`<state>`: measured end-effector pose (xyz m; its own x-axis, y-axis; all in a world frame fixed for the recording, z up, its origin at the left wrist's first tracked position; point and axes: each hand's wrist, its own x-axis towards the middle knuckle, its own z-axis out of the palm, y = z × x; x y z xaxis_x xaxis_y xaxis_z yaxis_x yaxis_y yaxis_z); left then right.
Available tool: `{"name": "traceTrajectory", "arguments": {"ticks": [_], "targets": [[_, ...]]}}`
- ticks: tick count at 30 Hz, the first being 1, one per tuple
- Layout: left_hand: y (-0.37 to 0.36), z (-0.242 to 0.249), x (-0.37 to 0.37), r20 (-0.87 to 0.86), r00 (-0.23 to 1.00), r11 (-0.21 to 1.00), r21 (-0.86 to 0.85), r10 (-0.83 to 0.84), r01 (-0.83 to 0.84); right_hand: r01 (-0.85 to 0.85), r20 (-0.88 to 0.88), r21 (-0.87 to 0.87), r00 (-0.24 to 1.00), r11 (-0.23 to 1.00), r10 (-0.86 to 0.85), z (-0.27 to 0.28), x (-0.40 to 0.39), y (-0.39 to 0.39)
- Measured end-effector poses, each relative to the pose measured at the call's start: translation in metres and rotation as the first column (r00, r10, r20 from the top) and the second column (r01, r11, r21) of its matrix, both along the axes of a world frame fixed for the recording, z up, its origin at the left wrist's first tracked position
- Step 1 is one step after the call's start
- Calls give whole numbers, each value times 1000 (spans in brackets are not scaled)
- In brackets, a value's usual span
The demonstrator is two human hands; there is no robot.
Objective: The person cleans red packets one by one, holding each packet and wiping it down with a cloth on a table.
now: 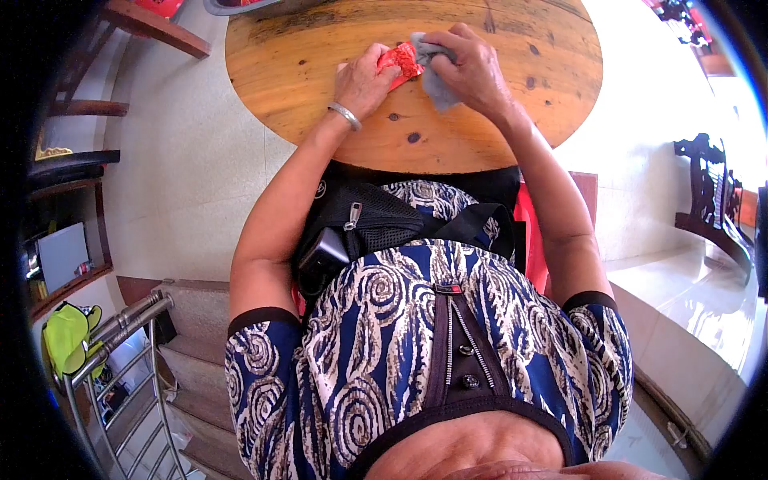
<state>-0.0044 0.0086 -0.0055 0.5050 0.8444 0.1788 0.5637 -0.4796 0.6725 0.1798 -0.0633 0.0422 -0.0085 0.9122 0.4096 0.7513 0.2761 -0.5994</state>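
My left hand [366, 82] is closed round a crinkled red packet [406, 61] with a glossy surface, held over the round wooden table [336, 128]. Just to its right, my right hand [468, 68] pinches a grey cloth [438, 88], part of which hangs down below the fingers. The cloth's upper end meets the right edge of the packet, and the two hands are close together. Whatever is inside the packet cannot be seen.
At the table's far edge stands a grey basin [244, 8] holding something red. A stairway [212, 344] with a metal railing [120, 324] lies low on the left. Dark carved wooden furniture [712, 196] is on the right. A black bag [360, 212] rests on my lap.
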Motion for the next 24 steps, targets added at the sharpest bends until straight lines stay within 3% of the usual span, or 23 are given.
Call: {"name": "traceTrajectory", "arguments": {"ticks": [1, 2, 5, 7, 15, 24], "targets": [[0, 0, 0, -1, 1000, 1000, 0, -1, 1, -10, 57, 108, 998, 994, 4, -1, -4, 1], [0, 0, 0, -8, 1000, 1000, -5, -1, 1, -8, 56, 108, 998, 994, 2, -4, -9, 1], [1, -2, 0, 28, 999, 1000, 8, -20, 20, -104, 379, 201, 925, 974, 21, -17, -28, 1], [0, 1, 0, 73, 997, 999, 26, -37, 35, -84, 370, 204, 929, 975, 3, -16, -31, 3], [0, 2, 1, -37, 999, 1000, 26, -8, 9, 14, 287, 217, 955, 976, -77, -22, -29, 9], [2, -1, 1, -41, 999, 1000, 11, -5, 5, 134, 228, 49, 963, 990, -141, -31, -6, 15]]}}
